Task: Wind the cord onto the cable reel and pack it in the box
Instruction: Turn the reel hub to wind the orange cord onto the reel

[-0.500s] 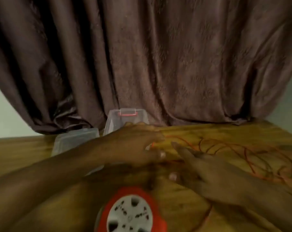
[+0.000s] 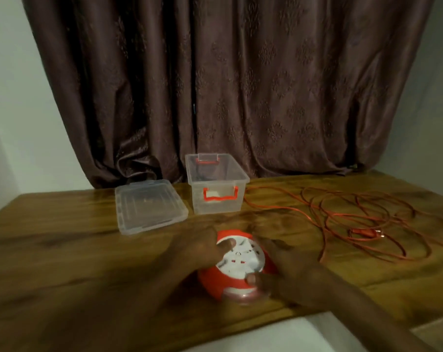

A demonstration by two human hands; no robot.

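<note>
Nearest, the cable reel (image 2: 236, 265) is grasped from both sides on the table (image 2: 63, 245): the left hand (image 2: 202, 250) is curled on its left rim with the thumb on the white face, the right hand (image 2: 278, 270) is wrapped round its right edge. Winding is judged not yet begun; the cord (image 2: 342, 214) lies in loose loops to the right, well apart. A steady hold and a feeding hand are called for next. Farther off, the box (image 2: 216, 184) stands open, with its lid (image 2: 149, 209) beside it on the left.

One cable reel (image 2: 236, 265), one clear box (image 2: 216, 184) at 12 o'clock, one lid (image 2: 149, 208), one orange cord (image 2: 342, 214), two hands.
</note>
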